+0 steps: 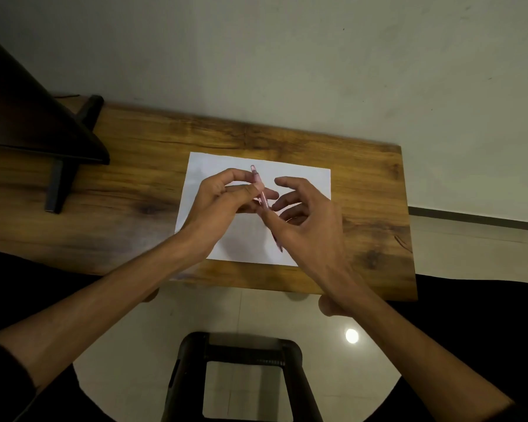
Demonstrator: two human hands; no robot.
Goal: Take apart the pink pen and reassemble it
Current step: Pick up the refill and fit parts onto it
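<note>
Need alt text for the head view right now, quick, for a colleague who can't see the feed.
Two bare hands hold a pink pen above a white sheet of paper on a wooden table: the left hand pinches its upper part, the right hand its lower part. A dark stool stands below.

pen (261,190) over paper (299,178) — on table (134,184)

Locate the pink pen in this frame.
In the head view, the slim translucent pink pen sits centre-frame, held between the left hand and right hand, above the white paper sheet on the wooden table.
</note>
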